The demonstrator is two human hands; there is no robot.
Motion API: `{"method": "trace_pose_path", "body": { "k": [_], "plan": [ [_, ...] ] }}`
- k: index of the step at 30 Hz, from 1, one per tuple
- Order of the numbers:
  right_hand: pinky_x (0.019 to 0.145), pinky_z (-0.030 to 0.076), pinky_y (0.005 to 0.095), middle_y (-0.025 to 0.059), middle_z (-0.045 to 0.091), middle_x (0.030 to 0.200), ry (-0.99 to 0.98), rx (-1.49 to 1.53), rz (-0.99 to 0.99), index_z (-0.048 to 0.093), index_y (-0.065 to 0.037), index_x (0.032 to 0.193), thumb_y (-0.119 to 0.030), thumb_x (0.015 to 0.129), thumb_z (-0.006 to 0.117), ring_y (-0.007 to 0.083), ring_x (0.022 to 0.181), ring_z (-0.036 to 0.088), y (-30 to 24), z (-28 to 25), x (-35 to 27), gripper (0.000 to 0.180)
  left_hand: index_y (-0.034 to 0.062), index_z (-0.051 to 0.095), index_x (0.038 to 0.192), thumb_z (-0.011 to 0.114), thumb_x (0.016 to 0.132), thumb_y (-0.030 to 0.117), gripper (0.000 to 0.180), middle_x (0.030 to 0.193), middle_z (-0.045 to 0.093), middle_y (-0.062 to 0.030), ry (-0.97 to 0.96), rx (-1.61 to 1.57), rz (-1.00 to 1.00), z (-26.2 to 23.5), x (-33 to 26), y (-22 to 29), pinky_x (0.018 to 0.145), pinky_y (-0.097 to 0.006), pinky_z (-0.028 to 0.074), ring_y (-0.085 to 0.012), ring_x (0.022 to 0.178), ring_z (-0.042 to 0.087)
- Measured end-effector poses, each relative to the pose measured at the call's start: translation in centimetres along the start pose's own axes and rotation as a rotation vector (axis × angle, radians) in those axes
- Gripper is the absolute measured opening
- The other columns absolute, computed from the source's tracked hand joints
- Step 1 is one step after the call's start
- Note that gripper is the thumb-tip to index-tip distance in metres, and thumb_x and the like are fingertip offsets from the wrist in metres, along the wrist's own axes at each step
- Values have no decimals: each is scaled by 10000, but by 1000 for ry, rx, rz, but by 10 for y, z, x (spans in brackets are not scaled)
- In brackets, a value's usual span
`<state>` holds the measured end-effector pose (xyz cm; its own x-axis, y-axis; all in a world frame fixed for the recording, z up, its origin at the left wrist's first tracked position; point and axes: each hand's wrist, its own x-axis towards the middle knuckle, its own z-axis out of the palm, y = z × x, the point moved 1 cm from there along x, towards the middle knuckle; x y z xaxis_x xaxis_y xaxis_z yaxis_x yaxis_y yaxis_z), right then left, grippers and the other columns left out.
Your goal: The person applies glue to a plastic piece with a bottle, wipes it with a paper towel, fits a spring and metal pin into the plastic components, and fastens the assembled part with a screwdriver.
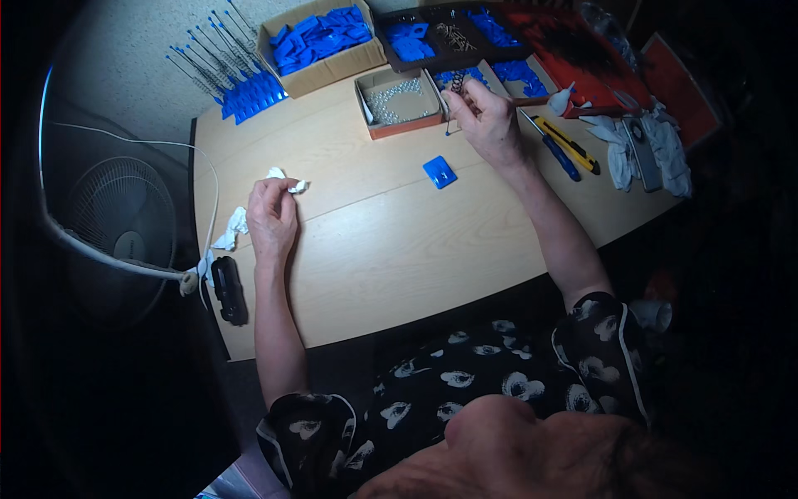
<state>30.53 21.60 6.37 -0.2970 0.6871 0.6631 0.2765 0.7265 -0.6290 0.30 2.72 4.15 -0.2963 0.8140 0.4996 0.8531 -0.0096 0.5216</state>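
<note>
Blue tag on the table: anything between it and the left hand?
Head view: bare tabletop only. The blue tag lies alone; the left hand pinches a crumpled white tissue at its fingertips, on the tag's side.

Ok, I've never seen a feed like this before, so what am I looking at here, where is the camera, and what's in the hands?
This is one wide fisheye picture from a camera on a person's head, looking down at their own two bare hands; there is no machine. The left hand pinches a crumpled white tissue. The right hand holds a small metal spring above the wooden table. A blue plastic piece lies between the hands. Behind it sit a small box of silvery bits, a carton of blue pieces and a row of blue-handled tools. A fan stands at the left.
</note>
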Motion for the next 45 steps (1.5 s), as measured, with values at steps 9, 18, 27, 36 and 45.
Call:
{"method": "trace_pose_path", "body": {
  "k": [9,18,27,36,45],
  "plan": [
    [485,442,343,130,612,625,13,25,55,545,6,794,-90,909,663,219,539,632,1,0,1,192,53,691,908,600,838,-25,139,902,615,-104,-4,37,4,-2,0,2,743,-379,478,-266,869,610],
    [473,431,333,114,586,596,1,8,92,508,-4,768,-114,917,667,207,521,612,6,1,0,244,59,681,907,610,823,-28,140,889,602,-96,1,33,-6,1,1,3,747,-385,470,-270,861,594],
    [510,449,246,43,610,647,-26,80,238,570,2,837,-114,954,628,80,568,579,5,1,0,175,60,699,866,607,803,-28,142,873,602,-98,23,9,6,-2,6,-3,741,-386,471,-271,844,588],
    [510,445,196,6,608,653,-60,40,181,562,1,821,-95,967,609,37,568,570,-2,5,1,181,24,709,909,592,797,-52,179,887,597,-114,-19,11,-6,-9,0,-2,757,-390,481,-270,856,585],
    [518,447,202,16,614,659,-54,58,228,568,3,834,-99,968,608,38,591,582,1,0,1,173,23,700,911,575,785,-59,195,898,589,-118,-25,-4,13,-4,5,0,769,-396,479,-278,868,580]
  ]
}}
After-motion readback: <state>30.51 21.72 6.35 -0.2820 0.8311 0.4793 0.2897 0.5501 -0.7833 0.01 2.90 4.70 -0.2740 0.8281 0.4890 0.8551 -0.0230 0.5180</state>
